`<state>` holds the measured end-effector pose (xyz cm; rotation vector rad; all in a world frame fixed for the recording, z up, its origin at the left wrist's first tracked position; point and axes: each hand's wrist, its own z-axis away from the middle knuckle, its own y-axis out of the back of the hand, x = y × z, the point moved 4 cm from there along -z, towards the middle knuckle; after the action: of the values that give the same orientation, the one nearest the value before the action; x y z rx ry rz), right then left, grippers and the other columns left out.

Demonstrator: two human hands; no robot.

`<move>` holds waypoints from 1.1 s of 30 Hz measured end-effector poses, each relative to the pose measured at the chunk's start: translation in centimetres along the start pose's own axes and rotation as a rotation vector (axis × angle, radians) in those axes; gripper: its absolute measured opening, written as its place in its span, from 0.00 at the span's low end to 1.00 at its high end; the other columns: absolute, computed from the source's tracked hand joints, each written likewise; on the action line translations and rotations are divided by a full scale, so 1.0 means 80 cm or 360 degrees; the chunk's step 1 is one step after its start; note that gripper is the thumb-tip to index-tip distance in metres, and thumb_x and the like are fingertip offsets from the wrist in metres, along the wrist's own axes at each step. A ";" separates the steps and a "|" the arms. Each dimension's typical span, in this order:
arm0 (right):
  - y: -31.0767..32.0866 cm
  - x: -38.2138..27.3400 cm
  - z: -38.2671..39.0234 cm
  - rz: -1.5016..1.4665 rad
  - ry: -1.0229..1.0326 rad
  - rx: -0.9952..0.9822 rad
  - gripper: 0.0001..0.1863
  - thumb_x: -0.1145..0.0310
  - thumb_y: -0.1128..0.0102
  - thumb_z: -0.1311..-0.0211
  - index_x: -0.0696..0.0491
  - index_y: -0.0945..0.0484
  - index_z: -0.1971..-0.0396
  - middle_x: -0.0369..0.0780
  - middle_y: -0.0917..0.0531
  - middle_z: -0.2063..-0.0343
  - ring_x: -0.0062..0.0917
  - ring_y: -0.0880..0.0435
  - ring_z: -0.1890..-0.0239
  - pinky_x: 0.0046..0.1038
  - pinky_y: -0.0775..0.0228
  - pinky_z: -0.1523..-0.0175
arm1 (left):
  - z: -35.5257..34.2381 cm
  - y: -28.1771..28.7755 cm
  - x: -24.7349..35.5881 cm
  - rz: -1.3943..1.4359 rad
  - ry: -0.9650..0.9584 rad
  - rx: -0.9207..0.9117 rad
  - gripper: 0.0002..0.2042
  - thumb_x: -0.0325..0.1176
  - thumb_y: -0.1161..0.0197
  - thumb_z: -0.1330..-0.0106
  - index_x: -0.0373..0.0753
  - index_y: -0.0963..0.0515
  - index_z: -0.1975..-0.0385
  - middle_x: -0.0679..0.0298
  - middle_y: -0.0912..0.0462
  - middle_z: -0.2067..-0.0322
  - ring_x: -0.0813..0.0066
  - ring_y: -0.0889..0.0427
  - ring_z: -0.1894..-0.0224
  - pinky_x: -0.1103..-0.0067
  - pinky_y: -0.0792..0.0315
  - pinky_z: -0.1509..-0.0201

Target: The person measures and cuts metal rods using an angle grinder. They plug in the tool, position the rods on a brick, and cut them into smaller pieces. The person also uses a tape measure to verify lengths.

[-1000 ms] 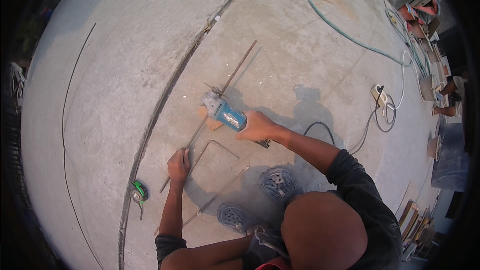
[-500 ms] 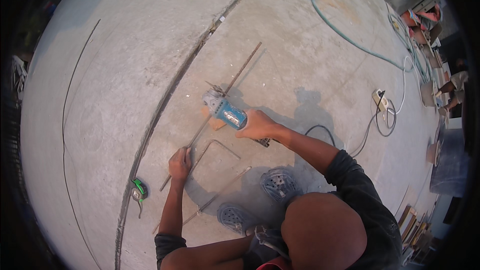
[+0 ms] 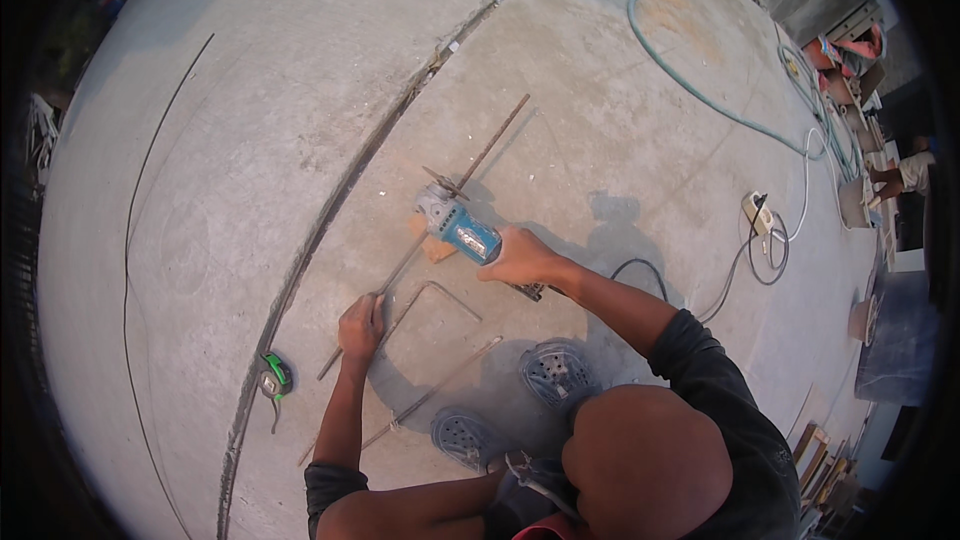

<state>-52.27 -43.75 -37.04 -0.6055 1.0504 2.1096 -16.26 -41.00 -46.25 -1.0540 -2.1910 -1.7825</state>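
Note:
My right hand (image 3: 520,257) is wrapped round the body of a blue and grey angle grinder (image 3: 468,234). The grinder's disc meets or overlies a long steel rod (image 3: 497,138); exact contact is too small to tell. Lower down the same rod, my left hand (image 3: 360,326) grips it close to its near end. An orange-brown block (image 3: 438,249) lies beneath the rod and grinder head, partly hidden. Beside my left hand rests a bent rod (image 3: 408,308) with a right-angle corner. Another straight rod (image 3: 440,386) lies nearer my feet.
A green and black tape measure (image 3: 275,377) lies by a long groove (image 3: 320,225) in the concrete. To the right are a power strip (image 3: 758,213) with cords and a green hose (image 3: 700,90). Another person's leg (image 3: 905,178) shows at the far right.
The view has shifted slightly. My right hand and the grinder sit a little farther right along the rod, while my left hand keeps its grip.

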 end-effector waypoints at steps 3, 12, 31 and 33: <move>0.002 -0.006 0.001 -0.0004 -0.0012 -0.0015 0.30 0.57 0.20 0.51 0.62 0.15 0.52 0.50 0.09 0.61 0.36 0.09 0.58 0.36 0.18 0.49 | -0.001 0.001 0.002 0.0004 -0.0014 0.0021 0.05 0.30 0.32 0.23 0.37 0.19 0.62 0.52 0.15 0.69 0.50 0.13 0.70 0.61 0.20 0.66; -0.001 -0.005 -0.007 0.0000 0.0004 -0.0021 0.31 0.56 0.20 0.51 0.62 0.15 0.51 0.50 0.08 0.60 0.37 0.08 0.58 0.36 0.18 0.49 | 0.003 -0.004 -0.005 -0.0043 0.0013 -0.0020 0.05 0.31 0.32 0.23 0.37 0.19 0.61 0.52 0.14 0.68 0.49 0.12 0.69 0.61 0.20 0.66; -0.004 -0.001 -0.003 -0.0021 0.0015 0.0022 0.28 0.56 0.20 0.51 0.61 0.15 0.55 0.51 0.09 0.63 0.38 0.08 0.59 0.37 0.18 0.50 | -0.001 0.002 0.000 0.0009 0.0023 -0.0007 0.05 0.28 0.31 0.25 0.35 0.19 0.62 0.50 0.15 0.69 0.48 0.13 0.70 0.61 0.21 0.66; -0.005 -0.001 -0.006 -0.0022 0.0010 0.0000 0.30 0.55 0.19 0.51 0.61 0.14 0.53 0.52 0.08 0.60 0.40 0.08 0.56 0.38 0.18 0.48 | 0.000 0.003 -0.001 -0.0002 0.0022 -0.0010 0.05 0.28 0.32 0.25 0.35 0.19 0.62 0.50 0.15 0.69 0.48 0.13 0.70 0.61 0.21 0.66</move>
<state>-51.84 -43.99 -37.47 -0.6179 1.0468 2.0972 -16.09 -41.01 -46.08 -1.0388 -2.1797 -1.7932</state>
